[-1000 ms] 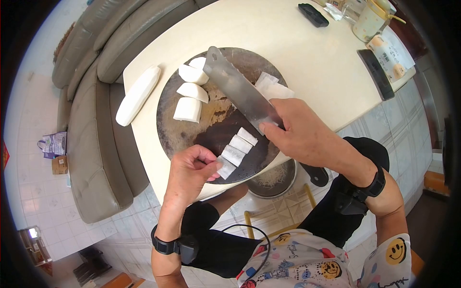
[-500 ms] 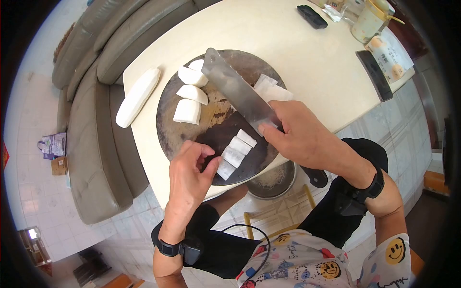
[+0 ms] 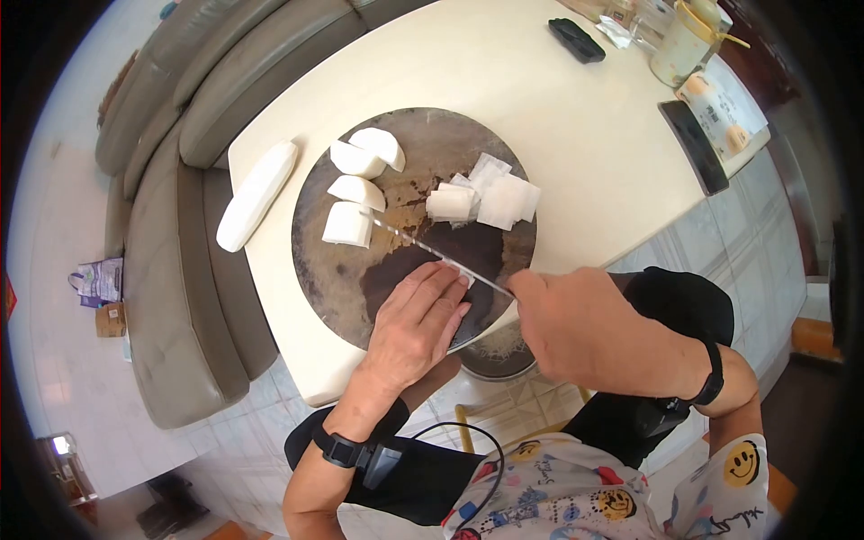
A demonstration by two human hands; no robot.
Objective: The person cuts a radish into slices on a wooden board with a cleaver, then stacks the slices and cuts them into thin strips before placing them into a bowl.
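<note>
My right hand [image 3: 580, 324] grips a cleaver [image 3: 423, 245], its blade seen almost edge-on and slanting across the round chopping board [image 3: 315, 283]. Beside the blade, my left hand [image 3: 414, 319] presses its bunched fingers down on white radish slices [image 3: 463, 271], mostly hidden under them. Thin radish sheets [image 3: 507, 200] lie loosely piled on the board's right half. Along its left side sit thick radish chunks [image 3: 346, 225], and the blade's far end overlaps the nearest one in view. Left of the board rests a long peeled radish [image 3: 259, 196].
A metal bowl [image 3: 499, 367] with pale shreds stands below the table edge, partly hidden by my right hand. On the cream table [image 3: 621, 144] lie a phone [image 3: 693, 147], a black object [image 3: 576, 40] and a jar [image 3: 677, 56]. A grey sofa [image 3: 175, 297] curves along the left.
My left hand has moved right onto the row of slices. The cleaver has turned from broadside to edge-on and come down beside my left fingers, uncovering the pile of sheets.
</note>
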